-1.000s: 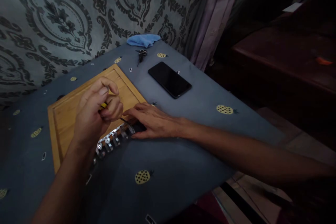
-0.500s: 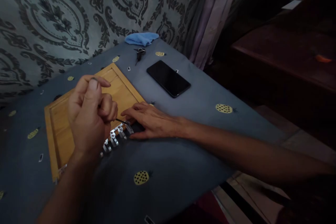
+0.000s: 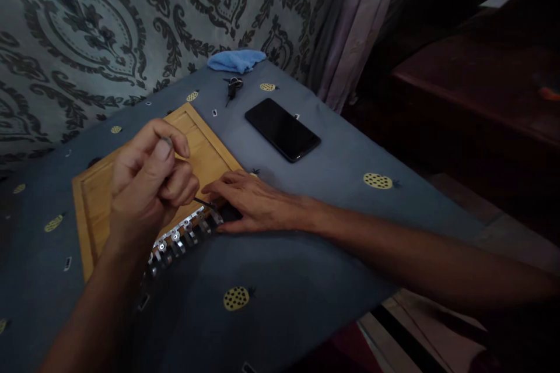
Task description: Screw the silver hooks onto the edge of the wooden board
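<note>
Head view: wooden board (image 3: 207,151) beside printed tag (image 3: 214,112), seemingly illegible.

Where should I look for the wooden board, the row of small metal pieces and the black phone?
Wooden board (image 3: 206,155): head view, bare face.
Row of small metal pieces (image 3: 188,227): head view, a piece near the row's middle.
Black phone (image 3: 283,130): head view, middle of the screen.

Two hands (image 3: 151,180) (image 3: 256,201), one board (image 3: 210,154), one phone (image 3: 283,129)
</note>
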`<state>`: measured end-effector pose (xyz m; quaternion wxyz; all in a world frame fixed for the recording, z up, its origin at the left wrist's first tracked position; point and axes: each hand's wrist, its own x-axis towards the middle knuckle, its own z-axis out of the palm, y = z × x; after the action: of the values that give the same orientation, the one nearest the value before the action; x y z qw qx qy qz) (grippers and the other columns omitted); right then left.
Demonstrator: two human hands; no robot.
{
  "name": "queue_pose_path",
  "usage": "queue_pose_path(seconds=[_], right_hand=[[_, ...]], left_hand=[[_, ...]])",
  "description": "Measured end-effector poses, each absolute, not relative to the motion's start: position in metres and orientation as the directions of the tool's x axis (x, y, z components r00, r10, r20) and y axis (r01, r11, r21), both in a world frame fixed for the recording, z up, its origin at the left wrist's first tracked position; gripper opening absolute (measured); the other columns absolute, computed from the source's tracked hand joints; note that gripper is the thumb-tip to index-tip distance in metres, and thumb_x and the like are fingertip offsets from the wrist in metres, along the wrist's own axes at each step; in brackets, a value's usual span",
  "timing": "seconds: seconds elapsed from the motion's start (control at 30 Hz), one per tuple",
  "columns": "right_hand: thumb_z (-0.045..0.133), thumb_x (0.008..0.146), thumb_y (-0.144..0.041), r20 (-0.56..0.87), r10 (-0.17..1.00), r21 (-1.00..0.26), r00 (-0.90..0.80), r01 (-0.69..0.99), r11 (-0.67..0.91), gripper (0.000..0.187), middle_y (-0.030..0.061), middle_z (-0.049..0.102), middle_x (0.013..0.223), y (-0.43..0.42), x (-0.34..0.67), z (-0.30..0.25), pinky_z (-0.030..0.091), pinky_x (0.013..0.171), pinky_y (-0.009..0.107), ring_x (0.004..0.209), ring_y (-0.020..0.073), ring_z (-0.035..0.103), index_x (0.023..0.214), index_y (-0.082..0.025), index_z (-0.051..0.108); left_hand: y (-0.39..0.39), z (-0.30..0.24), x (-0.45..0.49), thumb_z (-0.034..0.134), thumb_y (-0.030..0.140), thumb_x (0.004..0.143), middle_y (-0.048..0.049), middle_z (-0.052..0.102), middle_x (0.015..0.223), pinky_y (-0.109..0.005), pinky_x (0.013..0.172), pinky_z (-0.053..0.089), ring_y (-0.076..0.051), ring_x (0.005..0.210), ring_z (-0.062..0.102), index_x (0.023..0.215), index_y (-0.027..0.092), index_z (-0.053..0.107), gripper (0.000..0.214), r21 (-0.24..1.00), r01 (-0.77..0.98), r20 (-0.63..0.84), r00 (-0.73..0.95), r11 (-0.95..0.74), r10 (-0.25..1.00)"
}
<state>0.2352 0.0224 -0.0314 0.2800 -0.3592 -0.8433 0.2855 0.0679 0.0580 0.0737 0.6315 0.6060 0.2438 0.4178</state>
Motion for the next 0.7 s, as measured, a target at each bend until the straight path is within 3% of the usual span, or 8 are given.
queue_pose_path(seconds=[0.07, 0.13, 0.23, 0.43, 0.7], right_hand=[[0.073, 0.095, -0.043, 0.274, 0.764, -0.680, -0.584, 0.444, 0.583, 0.060, 0.0165, 0.063, 0.126, 0.023, 0.235, -0.032, 0.050, 0.100, 0.047, 0.116, 0.0301, 0.061, 0.143, -0.016, 0.050], [0.073, 0.096, -0.043, 0.289, 0.757, -0.680, -0.587, 0.430, 0.593, 0.060, 0.0173, 0.063, 0.128, 0.023, 0.235, -0.034, 0.050, 0.101, 0.047, 0.119, 0.0307, 0.060, 0.144, -0.016, 0.049], [0.072, 0.096, -0.041, 0.294, 0.752, -0.677, -0.590, 0.427, 0.600, 0.060, 0.0172, 0.064, 0.127, 0.023, 0.236, -0.034, 0.050, 0.101, 0.045, 0.120, 0.0304, 0.060, 0.144, -0.015, 0.048], [0.071, 0.098, -0.042, 0.264, 0.763, -0.662, -0.591, 0.464, 0.588, 0.058, 0.0156, 0.064, 0.124, 0.021, 0.236, -0.028, 0.050, 0.099, 0.044, 0.116, 0.0293, 0.061, 0.145, -0.016, 0.049], [0.071, 0.098, -0.040, 0.266, 0.754, -0.678, -0.601, 0.439, 0.590, 0.055, 0.0150, 0.065, 0.126, 0.021, 0.237, -0.028, 0.049, 0.102, 0.045, 0.119, 0.0298, 0.060, 0.143, -0.017, 0.049]], left_hand=[[0.053, 0.081, 0.067, 0.062, 0.024, 0.099, 0.0100, 0.014, 0.049, -0.023, 0.039, 0.015, -0.004, 0.040, 0.008, 0.079, 0.019, 0.064, 0.021, 0.951, -0.275, 0.239, 0.369, -0.140, 0.898], [0.048, 0.089, 0.066, 0.039, 0.018, 0.108, 0.0091, 0.013, 0.051, -0.021, 0.040, 0.017, -0.005, 0.043, 0.004, 0.080, 0.019, 0.061, 0.036, 0.938, -0.298, 0.248, 0.214, -0.178, 0.945], [0.041, 0.096, 0.063, 0.024, 0.020, 0.113, 0.0086, 0.013, 0.053, -0.021, 0.041, 0.017, -0.006, 0.045, 0.002, 0.084, 0.019, 0.060, 0.046, 0.943, -0.267, 0.237, 0.120, -0.199, 0.964], [0.035, 0.087, 0.067, 0.052, 0.015, 0.101, 0.0097, 0.015, 0.048, -0.024, 0.040, 0.014, -0.004, 0.040, 0.008, 0.080, 0.018, 0.062, 0.023, 0.944, -0.261, 0.249, 0.156, -0.203, 0.956], [0.035, 0.079, 0.072, 0.062, 0.020, 0.097, 0.0100, 0.021, 0.045, -0.022, 0.040, 0.017, -0.004, 0.039, 0.011, 0.080, 0.018, 0.064, 0.017, 0.948, -0.265, 0.231, 0.188, -0.177, 0.955]])
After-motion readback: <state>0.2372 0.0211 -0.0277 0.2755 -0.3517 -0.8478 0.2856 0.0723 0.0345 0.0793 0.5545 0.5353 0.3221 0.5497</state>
